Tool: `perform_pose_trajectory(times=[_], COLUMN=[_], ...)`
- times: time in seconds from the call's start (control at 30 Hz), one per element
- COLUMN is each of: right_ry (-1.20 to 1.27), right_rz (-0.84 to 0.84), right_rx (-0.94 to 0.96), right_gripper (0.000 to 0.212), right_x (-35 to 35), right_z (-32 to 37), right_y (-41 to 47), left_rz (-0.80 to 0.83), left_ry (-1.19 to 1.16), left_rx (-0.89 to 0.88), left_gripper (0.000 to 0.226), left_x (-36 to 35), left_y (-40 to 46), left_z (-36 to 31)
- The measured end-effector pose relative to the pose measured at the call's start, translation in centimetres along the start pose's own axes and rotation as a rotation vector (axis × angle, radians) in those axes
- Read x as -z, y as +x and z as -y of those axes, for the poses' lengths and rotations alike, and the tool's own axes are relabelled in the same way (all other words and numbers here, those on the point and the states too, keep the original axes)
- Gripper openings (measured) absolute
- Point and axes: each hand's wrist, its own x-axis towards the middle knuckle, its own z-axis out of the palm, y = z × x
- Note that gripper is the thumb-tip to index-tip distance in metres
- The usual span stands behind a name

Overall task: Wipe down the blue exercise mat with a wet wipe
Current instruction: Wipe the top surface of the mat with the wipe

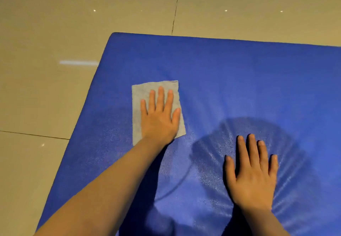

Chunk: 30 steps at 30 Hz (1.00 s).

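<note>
Nearest the camera, the right hand (253,173) was laid flat on the blue exercise mat (239,81), its fingers (252,151) straight and slightly spread, nothing being gripped. Creases in the mat's surface were seen fanning out from under this palm, so it was judged that weight was being leaned on it to brace the body and pin the mat down. A rounded shadow was cast across the mat around and beyond this hand.

Further out and to the left, the left hand (159,117) was pressed palm-down on the wet wipe (137,106), with all 4 fingers and the thumb straight and lightly spread over it; the wipe was not pinched but held flat against the mat. The wipe was spread open as a pale rectangle, near the mat's left edge and a little short of its far left corner.

Wiping was judged to be the step in hand, with the far left part of the mat being covered. A flat, steady push of the wipe was judged to be called for next, towards the unwiped stretch on the right, with pressure kept even so that the wipe would not bunch.

Beyond the mat's far edge, only the tiled floor (92,23) was to be seen.
</note>
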Motion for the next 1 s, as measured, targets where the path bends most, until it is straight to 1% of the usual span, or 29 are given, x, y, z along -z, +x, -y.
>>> perform_pose_trajectory(times=[0.1, 0.13, 0.17, 0.2, 0.23, 0.3, 0.33, 0.4, 0.47, 0.5, 0.53, 0.57, 0.6, 0.63, 0.7, 0.73, 0.8, 0.87, 0.9, 0.93, 1.0], right_ry=[0.007, 0.002, -0.003, -0.005, -0.004, 0.012, 0.017, 0.024, 0.026, 0.025, 0.022, 0.022, 0.02, 0.018, 0.011, 0.008, 0.003, 0.01, 0.018, 0.029, 0.039], right_rz=[0.004, 0.003, 0.003, 0.003, 0.002, -0.013, -0.025, -0.036, -0.049, -0.055, -0.06, -0.066, -0.072, -0.076, -0.077, -0.078, -0.082, -0.092, -0.09, -0.083, -0.071], right_rx=[-0.001, 0.004, 0.01, 0.012, 0.011, 0.002, 0.001, 0.006, 0.011, 0.009, 0.004, 0.0, 0.001, 0.004, 0.012, 0.014, 0.017, 0.019, 0.019, 0.019, 0.02], right_gripper=[0.064, 0.064, 0.065, 0.065, 0.065, 0.065, 0.065, 0.065, 0.066, 0.066, 0.066, 0.066, 0.066, 0.066, 0.065, 0.065, 0.065, 0.066, 0.066, 0.065, 0.065], right_x=[-0.1, -0.2, -0.2, -0.2, -0.2, -0.2, -0.2, -0.3, -0.4, -0.4, -0.4, -0.5, -0.5, -0.5, -0.6, -0.6, -0.7, -0.7, -0.6, -0.6, -0.5], right_z=[0.2, 0.1, 0.0, -0.2, -0.3, -0.2, 0.0, 0.2, 0.2, 0.1, 0.2, 0.2, 0.2, 0.2, 0.1, 0.0, -0.1, -0.1, -0.2, -0.2, -0.2], right_y=[0.1, 0.0, -0.1, -0.1, -0.1, -0.2, -0.1, 0.0, 0.0, 0.0, -0.1, -0.1, 0.0, 0.0, 0.1, 0.1, -0.1, 0.0, 0.1, 0.1, 0.1], left_rz=[0.028, 0.028, 0.029, 0.022, 0.009, -0.016, -0.038, -0.077, -0.064, -0.042, -0.021, -0.007, -0.011, -0.027, -0.044, -0.041, -0.004, -0.004, -0.004, -0.005, -0.024], left_ry=[0.004, 0.028, 0.042, 0.018, -0.015, -0.051, -0.06, -0.075, -0.078, -0.071, -0.057, -0.042, -0.032, -0.018, 0.032, 0.051, 0.05, 0.044, 0.05, 0.044, 0.004], left_rx=[-0.353, -0.433, -0.444, -0.375, -0.235, 0.135, 0.269, 0.406, 0.497, 0.516, 0.477, 0.371, 0.221, 0.068, -0.202, -0.298, -0.423, -0.498, -0.492, -0.441, -0.223], left_gripper=[0.059, 0.056, 0.057, 0.059, 0.063, 0.07, 0.072, 0.067, 0.058, 0.058, 0.059, 0.064, 0.068, 0.067, 0.057, 0.055, 0.053, 0.052, 0.052, 0.053, 0.057], left_x=[-0.4, -0.5, -0.5, -0.3, 0.1, 1.0, 1.4, 1.8, 1.3, 1.0, 0.5, 0.0, -0.4, -1.0, -2.1, -2.4, -2.6, -2.5, -2.4, -2.4, -2.2], left_y=[-2.3, -2.7, -3.0, -3.2, -3.5, -4.7, -5.6, -7.2, -8.0, -8.1, -8.0, -8.1, -8.4, -8.9, -10.0, -10.5, -11.1, -11.6, -12.3, -13.1, -15.0], left_z=[-0.8, 0.3, 1.9, 4.0, 6.5, 12.0, 14.2, 16.1, 15.2, 14.0, 12.3, 10.3, 8.2, 6.2, 2.8, 1.7, 1.0, 2.2, 3.4, 5.2, 9.6])
